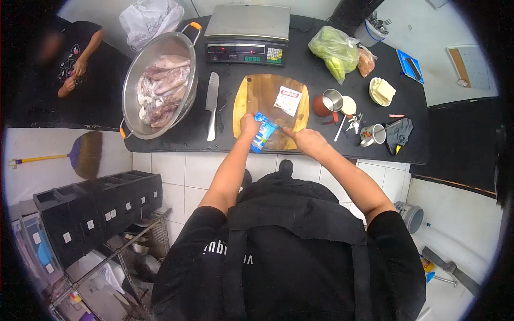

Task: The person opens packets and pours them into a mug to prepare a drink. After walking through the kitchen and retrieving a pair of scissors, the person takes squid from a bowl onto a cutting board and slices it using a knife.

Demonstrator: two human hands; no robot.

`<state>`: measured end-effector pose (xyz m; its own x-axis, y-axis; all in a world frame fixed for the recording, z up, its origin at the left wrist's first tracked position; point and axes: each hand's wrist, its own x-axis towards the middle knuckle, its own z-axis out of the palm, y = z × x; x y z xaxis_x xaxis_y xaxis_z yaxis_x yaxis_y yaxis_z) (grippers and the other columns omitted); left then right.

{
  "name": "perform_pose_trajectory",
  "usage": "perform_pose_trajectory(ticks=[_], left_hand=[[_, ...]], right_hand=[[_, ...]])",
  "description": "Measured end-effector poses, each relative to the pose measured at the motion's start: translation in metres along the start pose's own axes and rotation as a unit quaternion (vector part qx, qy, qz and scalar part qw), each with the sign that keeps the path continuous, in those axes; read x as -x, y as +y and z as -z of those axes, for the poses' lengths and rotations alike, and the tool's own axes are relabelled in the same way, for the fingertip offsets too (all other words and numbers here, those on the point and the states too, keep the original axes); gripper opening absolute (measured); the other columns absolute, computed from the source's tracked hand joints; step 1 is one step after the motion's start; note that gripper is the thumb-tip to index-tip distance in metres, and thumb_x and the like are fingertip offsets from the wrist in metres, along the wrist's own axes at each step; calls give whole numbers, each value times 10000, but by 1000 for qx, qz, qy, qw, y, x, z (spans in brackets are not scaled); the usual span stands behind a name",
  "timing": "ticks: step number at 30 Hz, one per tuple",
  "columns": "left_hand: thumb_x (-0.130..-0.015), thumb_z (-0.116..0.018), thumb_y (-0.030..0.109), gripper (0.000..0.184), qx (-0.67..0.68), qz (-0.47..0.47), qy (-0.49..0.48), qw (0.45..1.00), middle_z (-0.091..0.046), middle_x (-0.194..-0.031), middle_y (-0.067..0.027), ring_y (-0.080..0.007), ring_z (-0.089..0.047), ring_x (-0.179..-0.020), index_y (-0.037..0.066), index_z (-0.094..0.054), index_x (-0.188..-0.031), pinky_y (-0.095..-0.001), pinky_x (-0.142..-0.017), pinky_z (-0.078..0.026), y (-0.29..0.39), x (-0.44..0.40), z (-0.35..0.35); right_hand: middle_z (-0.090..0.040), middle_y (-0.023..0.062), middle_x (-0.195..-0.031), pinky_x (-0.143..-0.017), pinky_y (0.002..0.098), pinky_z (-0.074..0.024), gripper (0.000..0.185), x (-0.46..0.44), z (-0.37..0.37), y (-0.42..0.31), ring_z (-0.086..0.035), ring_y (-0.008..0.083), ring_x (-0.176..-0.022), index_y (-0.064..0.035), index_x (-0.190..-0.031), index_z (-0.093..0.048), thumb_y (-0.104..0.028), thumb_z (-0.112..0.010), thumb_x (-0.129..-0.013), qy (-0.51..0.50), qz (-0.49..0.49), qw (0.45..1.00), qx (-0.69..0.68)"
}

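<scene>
A small blue packet with white and green print is held over the near edge of the wooden cutting board. My left hand is closed on the packet's left side. At the packet's upper right corner, my right hand has its thumb and fingers pinched together; the exact grip is small in view. Just beyond lies a white and red sachet, flat on the board. A kitchen knife rests left of the board, its blade pointing away from me.
A steel colander of squid stands left, a scale behind. To the right are bagged green vegetables, a red-handled cup, a bowl of pale blocks, keys and a mug. Another person is at far left.
</scene>
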<state>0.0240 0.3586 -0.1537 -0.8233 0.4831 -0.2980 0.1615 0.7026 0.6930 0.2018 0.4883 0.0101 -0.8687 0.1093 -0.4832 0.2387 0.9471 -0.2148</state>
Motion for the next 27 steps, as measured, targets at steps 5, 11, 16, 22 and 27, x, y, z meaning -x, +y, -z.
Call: perform_pose_trajectory(ticks=[5,11,16,22,27], left_hand=[[-670,-765,61,324,23,0,33,999,-672,-961,-182,-326,-647,-927,35,-664,-977,-397,-814,-506,5,7,0],[-662,-752,47,316,40,-2,57,998,-668,-951,-190,-356,-637,-926,31,-657,-962,-414,-817,-498,-2,5,-10],[-691,-711,19,284,35,-6,86,996,-662,-984,-189,-363,-628,-943,24,-655,-969,-409,-827,-495,-2,8,-10],[-725,-712,22,379,176,-67,11,982,-657,-1015,-165,-287,-635,-970,21,-569,-1076,-357,-842,-485,-27,0,-5],[-792,-650,4,384,295,-21,-82,952,-638,-1047,-126,-196,-609,-978,47,-518,-1150,-313,-843,-477,-23,30,44]], right_hand=[[-653,196,-881,-690,471,-517,557,-16,19,-8,-654,354,-834,-202,-1392,-404,-70,-462,-854,-24,10,1000,11],[-663,193,-980,-723,444,-546,417,-23,32,-25,-663,342,-891,-105,-1322,-463,-161,-426,-910,-52,-9,997,56],[-662,174,-839,-640,468,-528,473,7,15,-5,-663,355,-777,-202,-1373,-424,-184,-487,-905,-33,7,998,56],[-666,171,-847,-655,463,-535,555,53,35,17,-662,335,-776,-261,-1425,-341,-161,-457,-891,-54,-13,997,52],[-532,242,-1172,-754,432,-530,646,23,-36,38,-608,360,-982,-185,-1422,-355,-94,-528,-806,110,-16,994,-10]])
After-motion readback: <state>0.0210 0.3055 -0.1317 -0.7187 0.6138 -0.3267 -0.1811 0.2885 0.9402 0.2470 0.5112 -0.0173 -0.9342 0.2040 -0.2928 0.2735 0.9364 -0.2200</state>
